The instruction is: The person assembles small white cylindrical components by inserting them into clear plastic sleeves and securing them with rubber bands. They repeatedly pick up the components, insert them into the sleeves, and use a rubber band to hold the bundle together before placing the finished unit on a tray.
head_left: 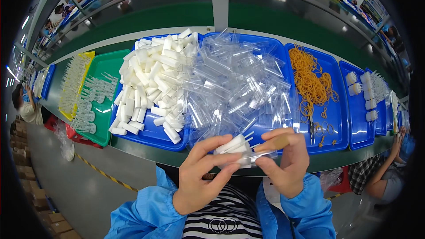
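Observation:
My left hand (197,179) is closed around a small bundle of white cylindrical pieces (233,145), gripped between thumb and fingers. Thin white stems stick out of the bundle toward the upper right. My right hand (287,161), with a tan bandage on one finger, pinches a transparent plastic sleeve (264,154) at the bundle's right side. Part of the sleeve overlaps the bundle; how far it encloses the pieces I cannot tell. Both hands are just in front of a blue tray heaped with transparent plastic sleeves (234,75).
White cylinders (150,73) fill a blue tray on the left. Orange rubber bands (310,73) and dark-handled scissors (311,128) lie in a blue tray on the right. Farther left, green (119,57) and yellow trays hold stemmed translucent parts. Co-workers sit at both sides.

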The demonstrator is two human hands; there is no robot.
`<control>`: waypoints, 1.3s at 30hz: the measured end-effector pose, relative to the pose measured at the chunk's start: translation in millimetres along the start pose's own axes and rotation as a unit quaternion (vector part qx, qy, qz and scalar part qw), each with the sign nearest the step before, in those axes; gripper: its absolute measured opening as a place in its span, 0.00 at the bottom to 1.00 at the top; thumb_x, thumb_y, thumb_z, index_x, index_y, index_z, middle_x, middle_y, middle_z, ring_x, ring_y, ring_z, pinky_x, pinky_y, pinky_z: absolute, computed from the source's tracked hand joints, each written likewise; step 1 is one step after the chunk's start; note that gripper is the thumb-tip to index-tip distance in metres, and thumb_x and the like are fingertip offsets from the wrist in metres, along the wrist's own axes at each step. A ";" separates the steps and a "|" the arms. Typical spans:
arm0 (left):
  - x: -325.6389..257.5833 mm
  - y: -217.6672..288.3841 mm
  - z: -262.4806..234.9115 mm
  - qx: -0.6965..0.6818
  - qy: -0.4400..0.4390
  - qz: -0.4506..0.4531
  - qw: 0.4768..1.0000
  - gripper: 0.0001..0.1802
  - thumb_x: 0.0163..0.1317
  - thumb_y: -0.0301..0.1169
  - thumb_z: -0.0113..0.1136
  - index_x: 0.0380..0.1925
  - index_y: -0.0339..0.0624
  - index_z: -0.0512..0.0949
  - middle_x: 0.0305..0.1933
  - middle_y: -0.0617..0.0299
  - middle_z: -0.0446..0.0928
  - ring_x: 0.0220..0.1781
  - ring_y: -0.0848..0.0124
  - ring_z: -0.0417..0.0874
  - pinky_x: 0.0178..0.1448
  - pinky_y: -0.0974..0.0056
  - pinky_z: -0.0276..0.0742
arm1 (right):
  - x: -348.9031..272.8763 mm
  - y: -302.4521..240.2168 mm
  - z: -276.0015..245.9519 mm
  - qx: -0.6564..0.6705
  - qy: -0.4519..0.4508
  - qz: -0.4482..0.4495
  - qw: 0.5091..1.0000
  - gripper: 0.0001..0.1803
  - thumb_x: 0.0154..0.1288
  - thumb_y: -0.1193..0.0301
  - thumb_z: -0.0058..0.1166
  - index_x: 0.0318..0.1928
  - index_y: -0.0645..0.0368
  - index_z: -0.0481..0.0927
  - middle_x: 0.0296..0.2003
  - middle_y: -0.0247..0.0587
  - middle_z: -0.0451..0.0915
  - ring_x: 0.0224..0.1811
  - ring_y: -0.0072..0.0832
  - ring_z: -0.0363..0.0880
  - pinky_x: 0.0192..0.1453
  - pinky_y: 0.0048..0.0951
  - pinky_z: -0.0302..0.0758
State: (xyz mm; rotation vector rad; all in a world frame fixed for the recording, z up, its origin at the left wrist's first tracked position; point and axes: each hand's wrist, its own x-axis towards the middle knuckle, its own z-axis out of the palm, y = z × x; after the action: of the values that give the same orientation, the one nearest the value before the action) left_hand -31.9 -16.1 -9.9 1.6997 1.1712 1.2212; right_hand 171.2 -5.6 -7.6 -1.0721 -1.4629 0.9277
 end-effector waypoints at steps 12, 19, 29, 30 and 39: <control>-8.1 5.2 -4.3 -0.146 -0.024 -0.036 0.988 0.21 0.59 0.13 0.66 0.53 0.31 0.79 0.63 0.41 0.74 0.65 0.52 0.79 0.56 0.62 0.85 | -3.6 3.4 -0.5 0.097 -0.035 0.033 0.994 0.21 0.54 0.78 0.74 0.46 0.62 0.76 0.53 0.48 0.75 0.54 0.28 0.80 0.59 0.30 0.76; -22.0 -14.0 -3.1 -0.263 -0.005 -0.022 0.964 0.20 0.55 0.11 0.69 0.48 0.31 0.76 0.57 0.48 0.72 0.65 0.47 0.78 0.64 0.53 0.84 | -11.7 7.8 3.3 0.159 -0.070 0.061 0.983 0.24 0.55 0.79 0.73 0.48 0.62 0.72 0.54 0.49 0.73 0.58 0.31 0.78 0.62 0.31 0.77; -15.2 -13.7 -3.8 -0.251 -0.050 -0.047 0.966 0.26 0.58 0.16 0.69 0.56 0.33 0.73 0.63 0.48 0.68 0.64 0.59 0.77 0.62 0.58 0.84 | -8.7 -1.0 -0.2 0.050 -0.105 0.041 0.992 0.27 0.55 0.77 0.73 0.51 0.63 0.72 0.57 0.50 0.73 0.63 0.33 0.75 0.68 0.36 0.73; -16.1 -13.5 -4.8 -0.232 -0.054 -0.049 0.970 0.25 0.58 0.17 0.70 0.55 0.33 0.74 0.62 0.47 0.68 0.64 0.59 0.77 0.63 0.57 0.83 | -8.3 -1.3 -1.2 0.070 -0.100 0.062 0.991 0.27 0.55 0.77 0.73 0.52 0.63 0.72 0.57 0.49 0.75 0.63 0.33 0.75 0.69 0.38 0.71; -13.9 -7.0 -6.7 -0.084 -0.065 0.044 0.993 0.21 0.55 0.18 0.72 0.51 0.38 0.81 0.60 0.45 0.72 0.60 0.53 0.82 0.60 0.58 0.85 | -3.0 3.7 -11.3 -0.001 -0.140 0.011 0.990 0.22 0.54 0.71 0.75 0.47 0.58 0.78 0.47 0.40 0.84 0.57 0.35 0.80 0.72 0.48 0.62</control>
State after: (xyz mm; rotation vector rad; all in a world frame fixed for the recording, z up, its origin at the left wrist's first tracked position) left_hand -42.0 -26.7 -18.5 1.6911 0.8988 1.2071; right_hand 183.0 -7.3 -10.3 -0.9900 -1.6824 1.1287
